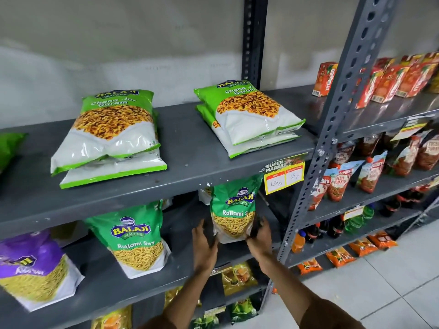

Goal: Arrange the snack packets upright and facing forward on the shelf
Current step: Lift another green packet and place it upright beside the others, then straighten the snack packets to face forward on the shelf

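A green Ratlami Sev packet point(234, 210) stands upright on the middle shelf point(133, 288), its front facing me. My left hand point(204, 245) presses its lower left edge and my right hand point(260, 238) holds its lower right edge. A second Ratlami Sev packet point(135, 238) stands upright to the left. A purple packet point(33, 269) leans at the far left. On the upper shelf point(185, 148), two stacks of Chana Jor Garam packets point(109, 134) point(249, 115) lie flat.
A slotted grey upright point(332, 129) divides this rack from the one on the right, which holds juice cartons point(325, 78), tomato ketchup pouches point(339, 181) and drink bottles point(318, 231). A yellow price tag point(283, 176) hangs from the upper shelf edge. Yellow and green packets point(238, 277) fill the lower shelves.
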`<state>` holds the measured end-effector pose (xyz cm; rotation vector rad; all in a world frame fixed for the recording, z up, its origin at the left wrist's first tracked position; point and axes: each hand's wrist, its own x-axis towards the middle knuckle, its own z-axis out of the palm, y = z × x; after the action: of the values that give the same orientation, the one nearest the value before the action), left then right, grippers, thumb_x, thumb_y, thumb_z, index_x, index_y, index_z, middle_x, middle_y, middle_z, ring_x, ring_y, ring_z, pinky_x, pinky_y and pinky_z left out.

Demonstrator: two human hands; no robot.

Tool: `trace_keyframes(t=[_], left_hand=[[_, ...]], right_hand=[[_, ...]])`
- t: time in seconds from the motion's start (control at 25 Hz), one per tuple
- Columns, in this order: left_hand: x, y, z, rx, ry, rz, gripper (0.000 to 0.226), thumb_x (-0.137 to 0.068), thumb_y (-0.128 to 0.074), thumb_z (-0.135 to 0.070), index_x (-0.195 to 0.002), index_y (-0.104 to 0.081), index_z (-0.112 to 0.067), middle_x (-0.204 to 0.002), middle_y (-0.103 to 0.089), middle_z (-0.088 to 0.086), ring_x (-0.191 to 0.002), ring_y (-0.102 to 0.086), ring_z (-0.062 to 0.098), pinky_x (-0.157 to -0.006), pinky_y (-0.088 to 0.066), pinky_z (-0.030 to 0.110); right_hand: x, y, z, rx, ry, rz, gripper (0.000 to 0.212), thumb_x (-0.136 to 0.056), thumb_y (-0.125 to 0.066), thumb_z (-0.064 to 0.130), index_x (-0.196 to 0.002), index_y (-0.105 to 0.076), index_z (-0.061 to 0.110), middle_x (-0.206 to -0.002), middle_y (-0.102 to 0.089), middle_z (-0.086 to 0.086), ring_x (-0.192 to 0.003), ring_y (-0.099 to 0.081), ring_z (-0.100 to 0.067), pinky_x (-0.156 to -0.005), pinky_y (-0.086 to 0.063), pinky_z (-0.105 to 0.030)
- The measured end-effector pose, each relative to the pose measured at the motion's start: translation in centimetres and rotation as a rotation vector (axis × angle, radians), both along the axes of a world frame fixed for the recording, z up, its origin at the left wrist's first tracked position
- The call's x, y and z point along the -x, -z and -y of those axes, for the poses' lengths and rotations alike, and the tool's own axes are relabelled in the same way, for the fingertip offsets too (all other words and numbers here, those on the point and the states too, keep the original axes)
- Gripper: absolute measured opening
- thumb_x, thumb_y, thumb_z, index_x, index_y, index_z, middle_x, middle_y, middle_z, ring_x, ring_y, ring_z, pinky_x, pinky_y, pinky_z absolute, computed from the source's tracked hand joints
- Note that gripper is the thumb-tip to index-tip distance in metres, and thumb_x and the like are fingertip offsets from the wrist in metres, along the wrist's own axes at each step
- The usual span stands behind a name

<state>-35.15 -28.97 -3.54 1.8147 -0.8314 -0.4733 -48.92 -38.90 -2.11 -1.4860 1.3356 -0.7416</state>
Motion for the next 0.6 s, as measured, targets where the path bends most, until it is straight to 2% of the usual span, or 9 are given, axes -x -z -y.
trace_keyframes(t=[0.08,0.16,0.24,0.36,0.48,0.52,0.56,0.6], left_hand=[[0.2,-0.1,-2.7,0.06,-0.042,0.011,0.064,-0.086,-0.066,-0.032,-0.141,-0.039,-0.013,-0.129,-0.045,-0.003,-0.117,-0.048,0.008,-0.097,-0.038,0.016],[0.3,0.0,-5.8,0.138,-0.115,0.005,0.054,-0.087,-0.066,-0.026,-0.136,-0.046,-0.017,-0.125,-0.054,-0.001,-0.112,-0.055,0.011,-0.093,-0.04,0.01],[0.3,-0.1,-9.0,0.222,-0.194,-0.026,0.044,-0.087,-0.066,-0.021,-0.129,-0.051,-0.021,-0.118,-0.058,0.002,-0.108,-0.057,0.014,-0.092,-0.045,0.017],[-0.4,0.1,-13.0,0.316,-0.305,-0.078,0.036,-0.087,-0.066,-0.011,-0.117,-0.053,-0.026,-0.107,-0.058,0.007,-0.098,-0.058,0.021,-0.084,-0.049,0.018],[-3.7,0.1,-15.9,0.295,-0.446,-0.051,0.036,-0.085,-0.068,-0.017,-0.114,-0.052,-0.03,-0.106,-0.055,-0.001,-0.104,-0.057,0.026,-0.088,-0.052,0.04],[-5.2,-0.1,-16.5,0.262,-0.492,-0.039,0.036,-0.085,-0.068,-0.025,-0.117,-0.052,-0.025,-0.109,-0.053,0.0,-0.106,-0.056,0.027,-0.089,-0.05,0.04],[-6.4,-0.6,-16.9,0.232,-0.523,-0.015,0.046,-0.083,-0.066,-0.039,-0.12,-0.052,-0.017,-0.112,-0.053,0.002,-0.108,-0.054,0.024,-0.09,-0.047,0.031],[-7.7,-1.0,-17.2,0.216,-0.537,0.023,0.065,-0.079,-0.061,-0.056,-0.125,-0.051,-0.01,-0.116,-0.053,0.003,-0.109,-0.051,0.018,-0.09,-0.042,0.021]], right_hand=[[-0.3,0.7,-2.3,0.064,0.116,0.083,0.062,-0.07,-0.073,0.002,-0.117,-0.047,0.032,-0.116,-0.059,-0.013,-0.106,-0.06,-0.029,-0.093,-0.052,-0.049],[-1.1,0.5,-5.6,0.114,0.051,0.155,0.043,-0.079,-0.071,0.001,-0.098,-0.05,0.034,-0.1,-0.06,-0.011,-0.09,-0.061,-0.016,-0.081,-0.052,-0.033],[-2.5,0.0,-8.9,0.167,-0.089,0.181,0.033,-0.086,-0.069,0.004,-0.09,-0.054,0.033,-0.087,-0.063,-0.006,-0.075,-0.059,-0.004,-0.071,-0.048,-0.018],[-5.1,-0.1,-12.2,0.157,-0.251,0.194,0.024,-0.088,-0.068,0.013,-0.094,-0.058,0.035,-0.083,-0.066,0.0,-0.073,-0.062,-0.004,-0.069,-0.05,-0.019],[-8.0,-0.8,-14.1,0.114,-0.359,0.173,0.026,-0.088,-0.067,0.014,-0.11,-0.061,0.027,-0.1,-0.07,-0.004,-0.089,-0.067,-0.016,-0.069,-0.05,-0.012],[-9.1,-1.2,-14.6,0.102,-0.397,0.16,0.032,-0.089,-0.067,0.015,-0.119,-0.061,0.022,-0.108,-0.069,-0.005,-0.094,-0.067,-0.018,-0.07,-0.05,-0.011],[-10.2,-1.4,-14.9,0.085,-0.43,0.14,0.039,-0.09,-0.066,0.016,-0.127,-0.057,0.018,-0.115,-0.066,-0.005,-0.097,-0.067,-0.018,-0.071,-0.049,-0.011],[-11.3,-1.4,-15.2,0.067,-0.454,0.124,0.045,-0.09,-0.065,0.016,-0.134,-0.053,0.015,-0.12,-0.063,-0.005,-0.1,-0.066,-0.019,-0.074,-0.05,-0.012]])
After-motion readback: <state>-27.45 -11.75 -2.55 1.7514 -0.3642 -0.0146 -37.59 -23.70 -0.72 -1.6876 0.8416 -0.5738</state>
